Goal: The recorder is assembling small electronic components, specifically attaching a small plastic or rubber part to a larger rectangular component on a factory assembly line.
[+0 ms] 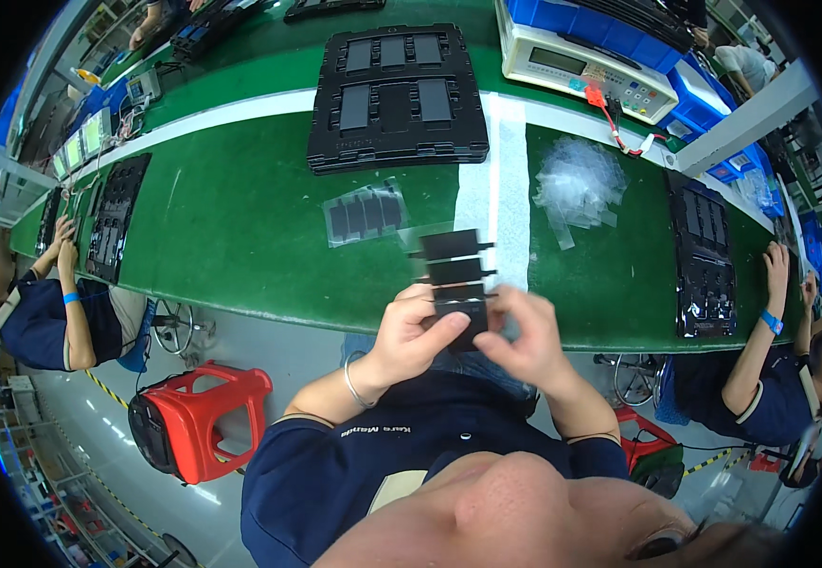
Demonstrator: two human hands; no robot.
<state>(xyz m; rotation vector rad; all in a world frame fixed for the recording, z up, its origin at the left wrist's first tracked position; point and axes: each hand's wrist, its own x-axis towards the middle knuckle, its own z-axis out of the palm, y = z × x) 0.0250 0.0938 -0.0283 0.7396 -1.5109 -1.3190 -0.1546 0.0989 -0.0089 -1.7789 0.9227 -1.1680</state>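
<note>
My left hand [409, 333] grips a flat black rectangular piece [462, 312], its thumb lying across the front. Above that piece, a strip of black rectangular patches [453, 257] with small side tabs sticks up, slightly blurred. At the piece's right edge is my right hand [530, 333], fingers curled and thumb close to the lower corner. What its fingertips pinch, if anything, is hidden. On the green table just beyond my hands lies a clear film sheet [366, 216] bearing several black patches.
A stack of black trays [398, 156] with grey flat pieces stands ahead. A heap of clear film scraps [580, 180] lies right of a white strip [493, 189]. A bench instrument [581, 71] sits behind. Co-workers' hands rest near black trays [116, 218] at left and right.
</note>
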